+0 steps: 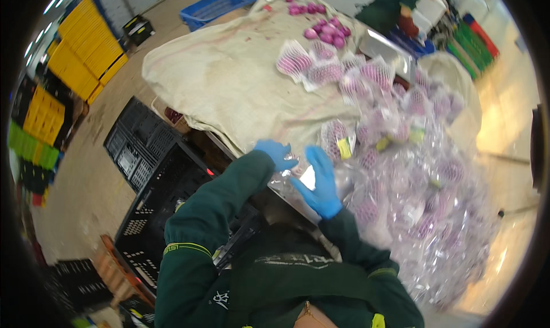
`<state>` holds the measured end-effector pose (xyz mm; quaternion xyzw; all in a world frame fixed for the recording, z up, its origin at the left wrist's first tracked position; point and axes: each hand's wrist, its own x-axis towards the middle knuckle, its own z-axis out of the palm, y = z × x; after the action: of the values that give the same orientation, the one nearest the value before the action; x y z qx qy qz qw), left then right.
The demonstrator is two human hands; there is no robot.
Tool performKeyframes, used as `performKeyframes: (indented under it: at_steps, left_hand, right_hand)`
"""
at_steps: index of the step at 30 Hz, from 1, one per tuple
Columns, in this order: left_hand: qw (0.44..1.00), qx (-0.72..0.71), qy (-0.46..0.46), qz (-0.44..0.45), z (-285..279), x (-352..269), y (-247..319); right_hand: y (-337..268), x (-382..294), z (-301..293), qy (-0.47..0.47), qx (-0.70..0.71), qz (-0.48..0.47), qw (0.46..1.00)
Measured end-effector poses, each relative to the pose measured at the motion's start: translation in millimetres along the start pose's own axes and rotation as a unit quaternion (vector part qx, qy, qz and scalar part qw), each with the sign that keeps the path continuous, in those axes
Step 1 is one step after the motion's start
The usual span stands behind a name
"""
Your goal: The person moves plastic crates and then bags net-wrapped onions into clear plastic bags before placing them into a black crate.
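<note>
At the near edge of a cloth-covered table (223,70), my left hand (276,155) in a blue glove has its fingers curled beside a small net-wrapped piece in clear plastic; whether it grips this cannot be told. Close on its right is my right hand (319,184), also gloved, fingers spread and thumb apart, with a white patch showing by the palm. Just beyond lies a net-wrapped purple onion pack (334,139) with a yellow-green label (344,148). A large heap of clear plastic bags (412,190) with net-wrapped purple produce spreads to the right.
Loose purple onions (331,32) lie at the table's far side, near a metal tray (386,51). Black plastic crates (142,225) stand at the left, close to my body. Farther off are a blue crate (219,6), stacked yellow crates (88,40) and a co-worker (389,10).
</note>
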<state>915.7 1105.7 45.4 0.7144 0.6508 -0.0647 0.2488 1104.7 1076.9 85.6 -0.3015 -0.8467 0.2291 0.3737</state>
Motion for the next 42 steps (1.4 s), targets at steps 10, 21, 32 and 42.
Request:
performKeyframes:
  at_steps: [10,21,32,42]
  left_hand:
    - [0.989,0.090,0.061,0.096,10.9,-38.1,-17.7]
    - [0.587,-0.769,0.244,-0.063,69.1,-130.0,-65.2]
    - [0.016,-0.904,0.285,-0.319,219.0,-219.9,-146.5]
    - [0.410,-0.889,0.145,-0.147,129.7,-167.9,-47.4]
  right_hand:
    - [49.8,-23.1,-6.3,-0.100,-0.238,0.096,0.961]
    - [112.2,-18.1,-10.0,-0.182,-0.269,0.365,0.873]
    - [75.9,93.7,-56.0,0.052,0.357,0.347,0.866]
    - [53.4,36.1,8.9,0.123,0.673,0.433,0.587]
